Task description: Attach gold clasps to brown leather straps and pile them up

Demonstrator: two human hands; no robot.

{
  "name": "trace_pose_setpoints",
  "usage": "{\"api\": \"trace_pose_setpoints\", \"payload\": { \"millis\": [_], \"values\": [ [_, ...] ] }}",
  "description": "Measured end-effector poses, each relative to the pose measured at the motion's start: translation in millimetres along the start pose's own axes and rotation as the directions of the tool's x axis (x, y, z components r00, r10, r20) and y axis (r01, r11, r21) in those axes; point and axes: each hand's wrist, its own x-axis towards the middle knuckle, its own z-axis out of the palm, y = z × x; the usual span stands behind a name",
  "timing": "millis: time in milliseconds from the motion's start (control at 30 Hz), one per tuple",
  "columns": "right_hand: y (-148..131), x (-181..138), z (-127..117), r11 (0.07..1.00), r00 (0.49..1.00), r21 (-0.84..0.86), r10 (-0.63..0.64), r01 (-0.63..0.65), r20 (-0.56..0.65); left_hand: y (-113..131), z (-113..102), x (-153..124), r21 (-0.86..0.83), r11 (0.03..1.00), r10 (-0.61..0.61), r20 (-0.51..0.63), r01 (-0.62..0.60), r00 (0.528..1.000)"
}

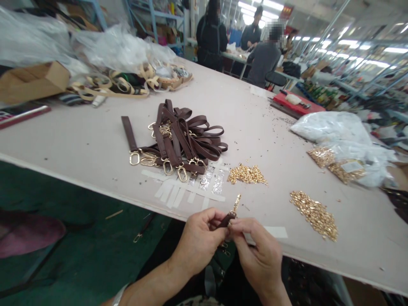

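My left hand (204, 231) is closed around a short dark brown leather strap (227, 220) at the table's front edge. A gold metal clasp (237, 202) sticks up from the strap's far end. My right hand (256, 250) pinches at the strap's side with thumb and forefinger; whatever small piece may lie between those fingertips is hidden. Beyond my hands lies a heap of brown leather straps (181, 136) with gold oval rings (182, 173). To its right is a small pile of gold metal pieces (247, 174), and a second gold pile (314, 214) lies farther right.
Strips of pale tape (168, 193) cross the table front. Clear plastic bags (338, 131) with gold pieces stand at right, near a red board (298, 103). At left are a cardboard box (35, 83) and plastic-wrapped bundles (111, 46). Several people (212, 36) are at a farther table.
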Motion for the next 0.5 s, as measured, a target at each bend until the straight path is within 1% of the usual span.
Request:
{"api": "trace_pose_setpoints", "payload": {
  "millis": [133,200,267,300,367,433,500],
  "values": [
    [-3.6,-3.4,-2.2,0.998,0.998,-0.037,-0.048,0.049,0.030,-7.1,-1.2,-1.3,0.035,0.999,-0.001,-0.014,0.001,1.000],
    [-5.0,-6.0,-2.4,0.998,0.998,-0.040,-0.050,0.051,0.029,-8.9,-1.1,-2.7,0.060,0.997,0.041,-0.011,-0.040,0.999],
    [-5.8,-9.5,-2.0,0.999,1.000,-0.032,-0.027,0.027,-0.006,-7.7,-0.5,-5.6,0.115,0.989,0.098,0.001,-0.098,0.995],
    [-5.9,-11.6,-1.6,1.000,0.999,-0.019,0.005,-0.006,-0.034,-6.1,-0.2,-7.5,0.156,0.979,0.128,0.007,-0.128,0.992],
    [-6.0,-16.0,-0.4,0.993,0.988,0.037,0.118,-0.115,-0.097,-1.9,0.6,-11.8,0.263,0.946,0.193,0.016,-0.190,0.981],
    [-6.5,-19.9,1.4,0.954,0.952,0.158,0.275,-0.254,-0.134,1.8,1.2,-15.8,0.370,0.891,0.273,0.030,-0.264,0.962],
    [-8.3,-22.4,4.0,0.873,0.901,0.314,0.422,-0.374,-0.100,3.1,2.0,-19.0,0.453,0.832,0.337,0.046,-0.320,0.941]
  ]
}}
